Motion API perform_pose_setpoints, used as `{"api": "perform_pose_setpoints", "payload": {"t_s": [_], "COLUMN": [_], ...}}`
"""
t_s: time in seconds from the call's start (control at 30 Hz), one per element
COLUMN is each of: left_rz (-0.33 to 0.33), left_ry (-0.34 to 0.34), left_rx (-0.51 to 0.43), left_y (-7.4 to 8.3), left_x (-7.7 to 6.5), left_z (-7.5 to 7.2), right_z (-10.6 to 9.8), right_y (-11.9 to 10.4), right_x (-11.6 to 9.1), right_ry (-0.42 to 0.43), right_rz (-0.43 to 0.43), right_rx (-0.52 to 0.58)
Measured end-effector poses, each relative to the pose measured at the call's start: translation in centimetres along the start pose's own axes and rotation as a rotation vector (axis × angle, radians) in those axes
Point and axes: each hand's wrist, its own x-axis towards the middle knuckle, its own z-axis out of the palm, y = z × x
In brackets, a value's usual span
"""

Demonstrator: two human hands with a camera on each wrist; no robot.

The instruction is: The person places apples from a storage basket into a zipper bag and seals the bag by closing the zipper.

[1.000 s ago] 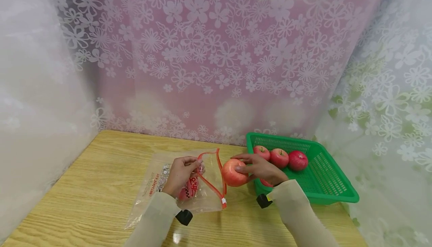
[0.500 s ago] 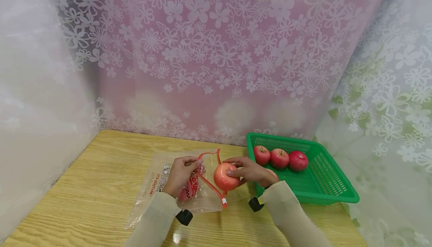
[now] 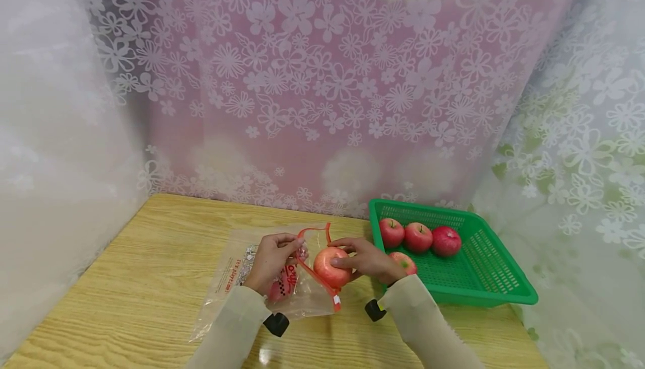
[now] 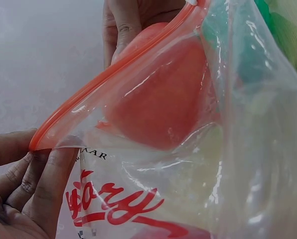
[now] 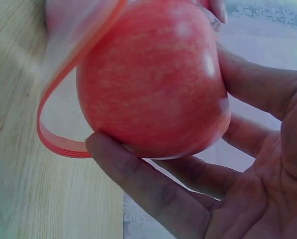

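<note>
A clear plastic zip bag (image 3: 307,303) with an orange-red zip edge and red lettering lies on the table, its mouth spread toward the right. My left hand (image 3: 272,260) pinches the upper zip edge between thumb and fingers. In my right hand (image 3: 370,258) is a red apple (image 3: 330,266), gripped by thumb and fingers right in the bag's mouth. Seen from the left wrist, the apple (image 4: 158,94) shows through the film behind the zip edge (image 4: 108,74). Another reddish round shape (image 3: 277,289) shows inside the bag, partly hidden by the print.
To the right stands a green plastic basket (image 3: 496,296) with several apples inside, among them a darker red one (image 3: 446,241). One apple (image 3: 403,262) sits near the basket's left wall, partly behind my right wrist. A floral curtain (image 3: 322,106) hangs behind the wooden table (image 3: 166,246).
My right hand has moved left with the apple, from beside the basket into the bag's mouth. An apple in the basket behind that hand has come into view. The left hand keeps its place.
</note>
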Motion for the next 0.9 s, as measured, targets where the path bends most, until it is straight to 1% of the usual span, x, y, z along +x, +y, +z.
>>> {"api": "perform_pose_setpoints", "payload": {"t_s": [0.13,0.27,0.43,0.57,0.7,0.8,0.9], "left_rz": [-0.011,-0.013,-0.003,0.000,0.010,0.011,0.013], "left_ry": [-0.005,-0.001,0.006,0.001,-0.010,-0.009,0.001], "left_rx": [0.015,0.045,0.041,0.032,0.014,0.004,0.018], "left_y": [0.0,0.0,-0.1,-0.1,-0.1,0.0,0.1], "left_x": [0.1,0.2,0.2,0.2,0.1,0.1,0.0], "left_z": [0.2,0.4,0.5,0.5,0.5,0.5,0.4], "right_z": [0.4,0.9,1.4,1.6,1.6,1.2,0.7], "right_y": [0.2,0.4,0.3,0.2,0.3,0.3,0.3], "right_x": [0.3,0.4,0.3,0.4,0.4,0.3,0.1], "right_ry": [0.024,0.037,0.045,0.055,0.067,0.082,0.096], "right_rz": [0.008,-0.005,-0.009,0.010,0.009,-0.006,-0.025], "right_rx": [-0.035,-0.091,-0.106,-0.099,-0.091,-0.054,-0.009]}}
